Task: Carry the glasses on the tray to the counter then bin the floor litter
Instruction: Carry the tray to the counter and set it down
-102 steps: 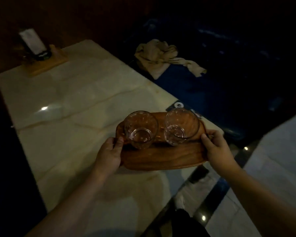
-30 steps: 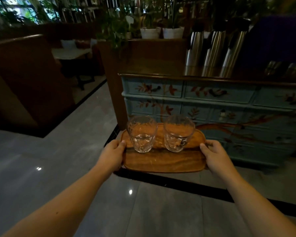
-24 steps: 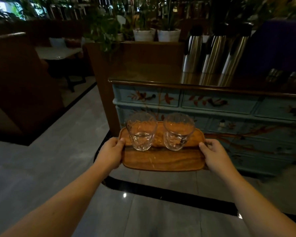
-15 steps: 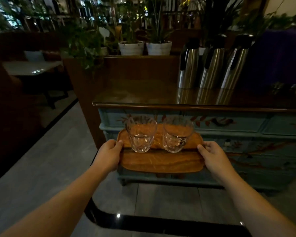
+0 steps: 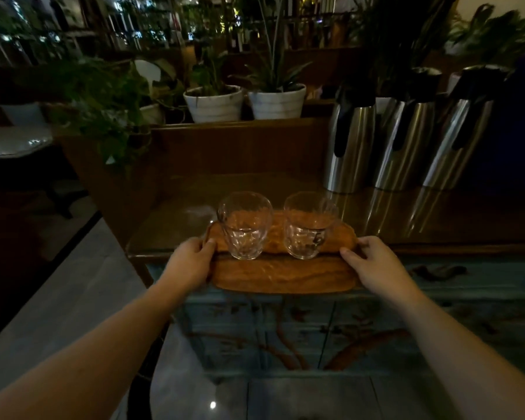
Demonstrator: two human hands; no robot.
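Left hand (image 5: 191, 262) has its grip closed on the left short end of the tray (image 5: 281, 272), thumb on top at the rim, fingers underneath and out of sight. Right hand (image 5: 373, 263) mirrors it on the right short end. Both hold the tray, nothing else.

Tray's long axis runs left-right, parallel to the bench (image 5: 170, 228) front edge. Far long edge sits over the bench top, near long edge overhangs the front edge toward the person, above the painted drawers (image 5: 376, 334). Can't tell if the far edge is touching the surface yet or just above it.

Left glass (image 5: 244, 224) and right glass (image 5: 309, 224) stand upright side by side along the tray's far half, close but apart, between the two hands. Hands about equally near; neither favoured.

Key relation: the free bench top lies straight ahead of the grip, so I'd judge the next move is a push forward and down, tray kept level. Flasks (image 5: 406, 140) stand at the back right, well apart from the tray; left back is bare.

Versus half a second back: the tray was short of the bench and below its front edge; now it's up and crossing that edge. Grip on both ends unchanged, glasses in the same spots on the tray.

Litter not in view.
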